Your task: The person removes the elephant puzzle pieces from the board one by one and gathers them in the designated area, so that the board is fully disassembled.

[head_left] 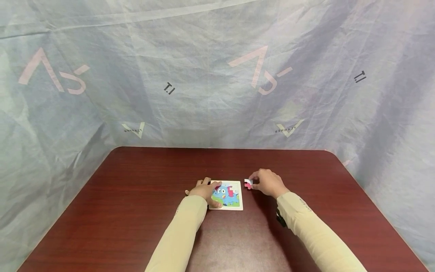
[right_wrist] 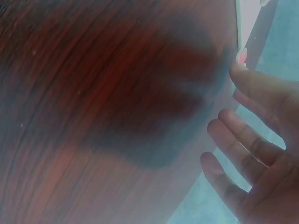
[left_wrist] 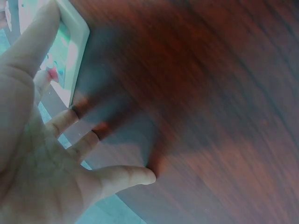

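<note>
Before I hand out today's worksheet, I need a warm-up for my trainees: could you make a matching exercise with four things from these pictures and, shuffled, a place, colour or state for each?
Things
1. Left hand
2. Loose puzzle piece
3. Puzzle board
4. Tabletop

Descriptions
A. Dark reddish brown
B. Pinched by the right hand
C. Pale frame around a picture with a blue animal
D. Spread over the left edge of the puzzle board

Pairs: 1-D; 2-B; 3-C; 4-A
</note>
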